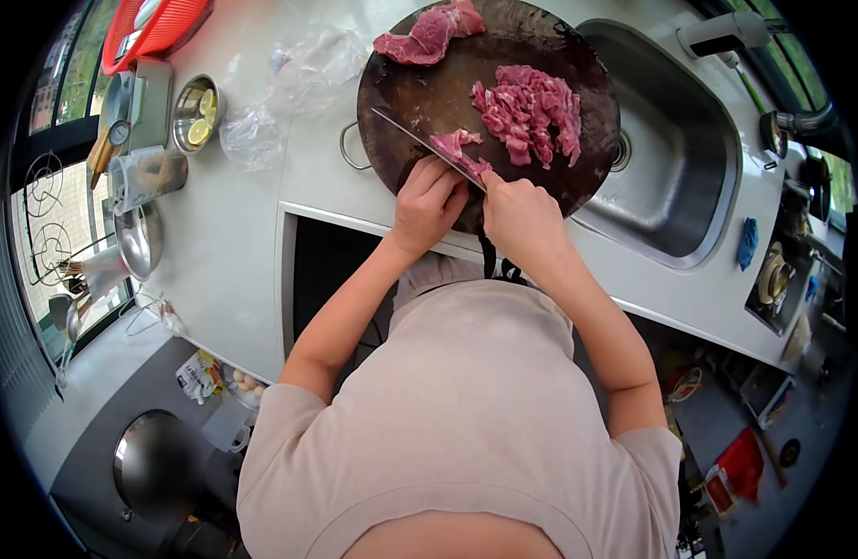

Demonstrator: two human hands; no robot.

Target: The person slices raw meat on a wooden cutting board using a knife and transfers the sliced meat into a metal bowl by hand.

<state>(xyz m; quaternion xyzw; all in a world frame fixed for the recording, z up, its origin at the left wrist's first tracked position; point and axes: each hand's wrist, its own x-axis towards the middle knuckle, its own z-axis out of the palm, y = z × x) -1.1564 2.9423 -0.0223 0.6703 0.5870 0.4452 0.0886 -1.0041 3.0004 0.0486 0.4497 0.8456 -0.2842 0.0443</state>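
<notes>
A round dark cutting board (410, 98) lies on the counter, partly over the sink's edge. My right hand (524, 222) is wrapped round the handle of a knife (415, 136), whose blade points up and to the left. Beside the blade, my left hand (429, 207) has its fingers bent and together at the board's near edge; what lies under the fingertips is hidden. A few pieces of cut meat (456, 141) sit along the blade. Farther right on the board is a pile of sliced meat (529, 112), and a larger piece of meat (432, 34) rests at the top left.
A steel sink (671, 149) is at the right. Left of the board are a metal handle (347, 149), crumpled plastic bags (308, 74) and a steel bowl (181, 121) with lemon slices. A red basket (172, 33) stands at the top left.
</notes>
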